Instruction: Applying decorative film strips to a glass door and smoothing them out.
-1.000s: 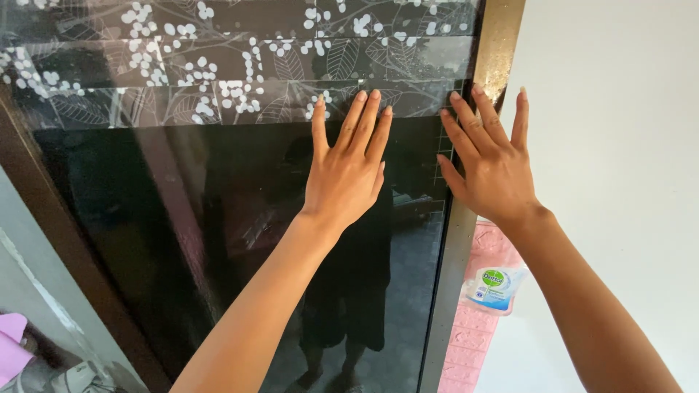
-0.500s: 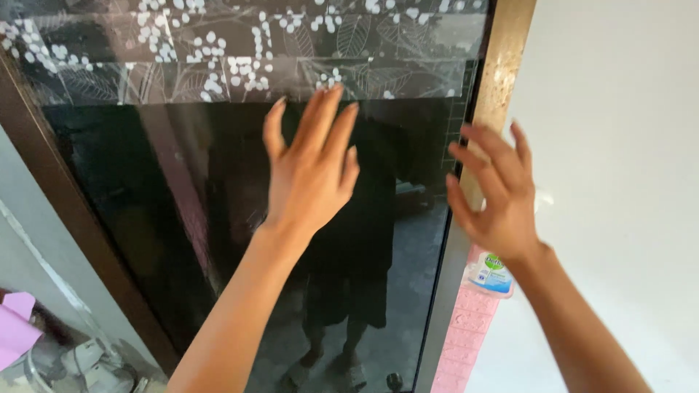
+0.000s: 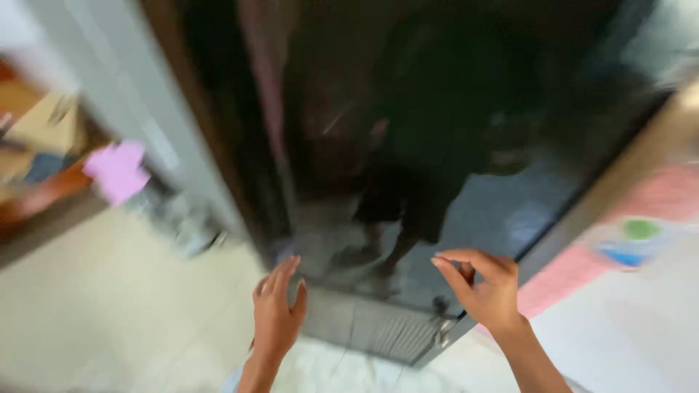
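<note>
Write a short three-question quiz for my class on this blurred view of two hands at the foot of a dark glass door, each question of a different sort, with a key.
1. True or false: the right hand grips a cloth.
2. Which lies nearest the left hand? A) the grey bottom rail of the dark glass door B) the pink thing C) the green and blue sticker
3. Fill in: the left hand's fingers are spread open, while the right hand's fingers are ____.

Key
1. False; it holds nothing.
2. A
3. curled, thumb and forefinger nearly pinched
</note>
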